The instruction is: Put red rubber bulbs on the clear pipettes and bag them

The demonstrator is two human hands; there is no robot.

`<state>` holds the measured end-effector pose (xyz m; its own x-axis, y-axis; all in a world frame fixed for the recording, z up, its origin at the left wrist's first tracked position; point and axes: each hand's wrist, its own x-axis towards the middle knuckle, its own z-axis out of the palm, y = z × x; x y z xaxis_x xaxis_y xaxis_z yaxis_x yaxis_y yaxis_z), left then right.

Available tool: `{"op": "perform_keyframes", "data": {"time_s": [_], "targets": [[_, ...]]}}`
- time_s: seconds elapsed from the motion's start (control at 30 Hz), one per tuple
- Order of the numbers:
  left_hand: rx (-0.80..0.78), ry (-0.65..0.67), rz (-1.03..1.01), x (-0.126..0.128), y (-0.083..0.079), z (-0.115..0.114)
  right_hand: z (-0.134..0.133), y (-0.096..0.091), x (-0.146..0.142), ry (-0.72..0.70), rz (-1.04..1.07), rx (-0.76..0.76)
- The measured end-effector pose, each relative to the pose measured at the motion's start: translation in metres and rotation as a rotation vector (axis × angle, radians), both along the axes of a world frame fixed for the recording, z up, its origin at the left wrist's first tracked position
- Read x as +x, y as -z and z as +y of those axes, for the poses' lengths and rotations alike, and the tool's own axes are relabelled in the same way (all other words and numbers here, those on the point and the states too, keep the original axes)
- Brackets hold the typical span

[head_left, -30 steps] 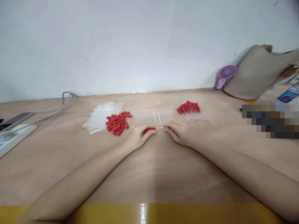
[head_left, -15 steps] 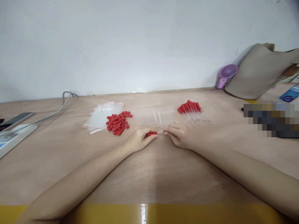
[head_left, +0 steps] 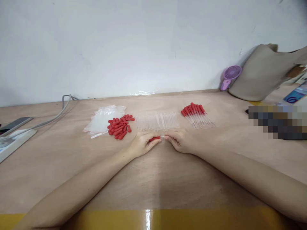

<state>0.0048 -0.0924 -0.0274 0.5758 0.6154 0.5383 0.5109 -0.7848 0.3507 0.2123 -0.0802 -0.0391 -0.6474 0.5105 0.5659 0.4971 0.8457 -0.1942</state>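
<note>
My left hand [head_left: 144, 142] is closed around a red rubber dropper bulb [head_left: 154, 139]. From the bulb's right end a clear glass tube [head_left: 162, 137] runs into the fingers of my right hand [head_left: 178, 140], which pinch it; the rest of the tube is hidden there. Bulb and tube lie in one line, level, low over the table. Beyond my hands is a row of loose clear glass tubes [head_left: 157, 121]. Left of these lies a heap of red bulbs [head_left: 120, 126]. Several droppers with red bulbs fitted [head_left: 195, 111] lie side by side at the right.
Clear zip bags [head_left: 103, 119] lie behind the bulb heap. A grey cable [head_left: 54, 118], a phone [head_left: 16, 124] and a white power strip [head_left: 19, 143] are at the left. At the right stand a purple fan [head_left: 231, 74], a beige bag [head_left: 257, 75] and a bottle [head_left: 294, 95].
My right hand has moved slightly left, toward my left hand, and less of the glass tube shows between them. The view has shifted a little.
</note>
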Motion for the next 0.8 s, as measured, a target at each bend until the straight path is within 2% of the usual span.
{"op": "perform_keyframes", "data": {"time_s": [0.17, 0.3, 0.37, 0.43, 0.53, 0.6, 0.7, 0.8], "targets": [[0.07, -0.033, 0.028, 0.001, 0.0, 0.004, 0.002, -0.007, -0.001, 0.061, -0.117, -0.066], [0.145, -0.182, 0.092, -0.007, -0.001, 0.009, 0.004, -0.016, 0.01, 0.139, -0.155, -0.076], [0.127, -0.294, 0.167, -0.013, -0.001, 0.011, 0.011, -0.021, 0.022, 0.261, -0.095, -0.114], [0.05, -0.352, 0.256, -0.017, -0.001, 0.013, 0.019, -0.026, 0.035, 0.431, 0.013, -0.204], [-0.075, -0.356, 0.362, -0.018, -0.001, 0.014, 0.032, -0.034, 0.054, 0.709, 0.136, -0.255], [-0.123, -0.35, 0.4, -0.017, -0.001, 0.014, 0.037, -0.037, 0.063, 0.856, 0.145, -0.269], [-0.148, -0.358, 0.425, -0.015, -0.003, 0.013, 0.04, -0.036, 0.069, 0.974, 0.066, -0.281], [-0.157, -0.371, 0.437, -0.014, -0.004, 0.013, 0.04, -0.032, 0.067, 1.006, -0.039, -0.303]]}}
